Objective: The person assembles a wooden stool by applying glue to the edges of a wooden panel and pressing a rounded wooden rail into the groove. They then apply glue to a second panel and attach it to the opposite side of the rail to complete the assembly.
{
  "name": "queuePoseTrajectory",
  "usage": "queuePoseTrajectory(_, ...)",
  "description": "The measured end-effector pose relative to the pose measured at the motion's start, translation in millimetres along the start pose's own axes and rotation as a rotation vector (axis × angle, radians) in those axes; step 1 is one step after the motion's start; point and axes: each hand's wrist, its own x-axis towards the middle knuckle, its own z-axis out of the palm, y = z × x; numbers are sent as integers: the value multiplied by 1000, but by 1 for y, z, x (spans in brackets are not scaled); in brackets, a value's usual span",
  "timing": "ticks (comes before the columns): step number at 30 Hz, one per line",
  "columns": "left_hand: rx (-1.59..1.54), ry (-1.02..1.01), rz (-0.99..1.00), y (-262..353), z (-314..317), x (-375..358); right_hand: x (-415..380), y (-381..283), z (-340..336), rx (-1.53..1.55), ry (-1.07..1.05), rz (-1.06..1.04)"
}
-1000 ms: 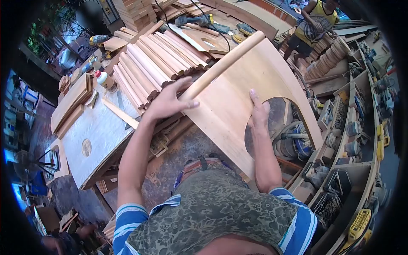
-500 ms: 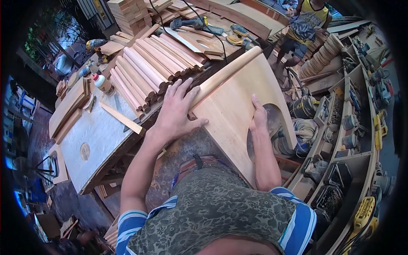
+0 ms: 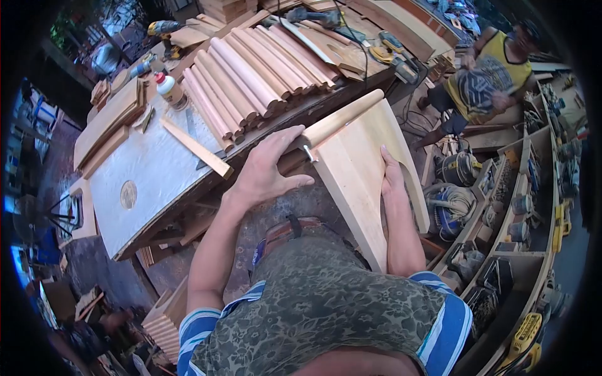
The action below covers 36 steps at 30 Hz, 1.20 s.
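Observation:
A pale wooden panel [image 3: 351,169] with a curved cut-out is tilted in front of me, a round rod [image 3: 343,118] along its upper edge. My right hand [image 3: 392,172] grips the panel at the cut-out, thumb on its face and the other fingers hidden behind. Near the rod's left end is my left hand [image 3: 266,164], thumb spread from the fingers, fingertips at or close to the rod; contact is unclear. A small whitish piece [image 3: 310,152] shows at the panel's left corner.
Beyond the panel, a workbench [image 3: 153,182] bears a row of round rods [image 3: 263,75], a glue bottle [image 3: 170,91], a loose strip [image 3: 195,147] and power tools. A person [image 3: 486,81] stands at the upper right. Shelves [image 3: 523,244] with tools line the right side.
The panel has turned and tilted, showing more of its left edge. My left hand is slightly lower beside the rod's end. The view has shifted, and the other person appears nearer.

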Motion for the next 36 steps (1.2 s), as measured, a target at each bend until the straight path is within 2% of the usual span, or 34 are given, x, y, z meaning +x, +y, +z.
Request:
queuePoseTrajectory(3, -144, -27, 4, -5, -16, -3, 3, 11, 7, 35, -24, 82)
queuePoseTrajectory(7, -149, -56, -15, -8, -27, -16, 1, 18, 19, 68, -68, 141)
queuePoseTrajectory(13, -413, -12, -206, -12, -41, -44, -10, 33, 46, -24, -23, 90)
queuePoseTrajectory(18, -419, -42, -241, -14, -59, -80, -26, 47, 72, -70, 25, 76)
queuePoseTrajectory(24, -571, 80, -306, -15, -59, -118, -32, 64, 91, -134, 41, 52)
queuePoseTrajectory(28, -571, 122, -304, -9, -62, -127, -23, 68, 88, -118, -31, 74)
queuePoseTrajectory(31, -416, 181, -256, -3, -66, -126, -22, 70, 96, -130, -47, 59)
queuePoseTrajectory(33, -183, 345, -251, 0, -69, -126, -16, 70, 96, -128, -55, 38)
queuePoseTrajectory(34, -181, 349, -246, 3, -71, -128, -11, 70, 94, -123, -56, 18)
queuePoseTrajectory(36, -214, 332, -371, 13, -77, -133, 0, 67, 92, -124, -65, -28)
